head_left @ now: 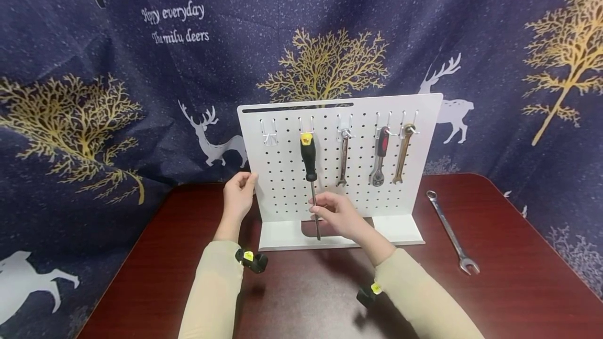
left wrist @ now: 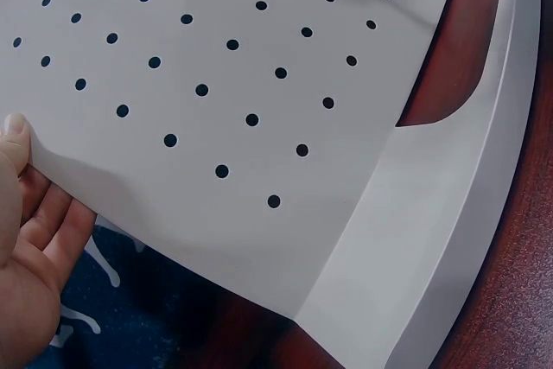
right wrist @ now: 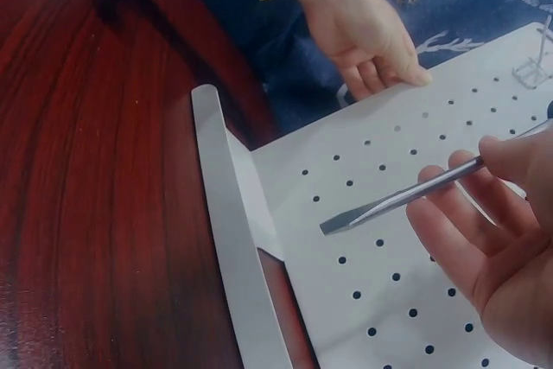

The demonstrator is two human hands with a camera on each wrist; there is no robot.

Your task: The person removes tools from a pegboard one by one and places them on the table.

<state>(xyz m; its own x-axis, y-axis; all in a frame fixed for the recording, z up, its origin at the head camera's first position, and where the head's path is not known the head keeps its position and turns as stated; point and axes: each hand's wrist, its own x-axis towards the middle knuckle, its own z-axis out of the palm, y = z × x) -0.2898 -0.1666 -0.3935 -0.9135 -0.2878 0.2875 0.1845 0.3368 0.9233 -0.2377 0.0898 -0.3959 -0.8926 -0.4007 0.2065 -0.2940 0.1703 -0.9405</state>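
**Right grip low on the shaft, handle up at hook 2**

Screwdriver [head_left: 311,176] is in front of the pegboard [head_left: 287,198]. Right hand [head_left: 340,216] has it: thumb and fingers narrow, pinching the shaft [right wrist: 432,184] below the handle [head_left: 308,158]. Left hand [head_left: 239,195] grips the board's left edge, thumb on the front face, fingers behind; well apart from the tool.

Key relation: long axis near vertical in the head view, blade tip [head_left: 318,237] down, drifting slightly right. From the right grip, handle lies straight up, tip below. Yellow end cap [head_left: 306,139] sits right at the 2nd hook [head_left: 306,121] from the left. Can't tell if it's seated or just in front.

My read: with the pinch under the heavy end, small wrist tilts swing the cap a lot. Cap-to-hook alignment is what counts, and the right hand is the nearer of the 2. Left is placed to steady the board.

Neighbours: bare hook [head_left: 269,137] to the left, small wrench [head_left: 344,158] hanging to the right.
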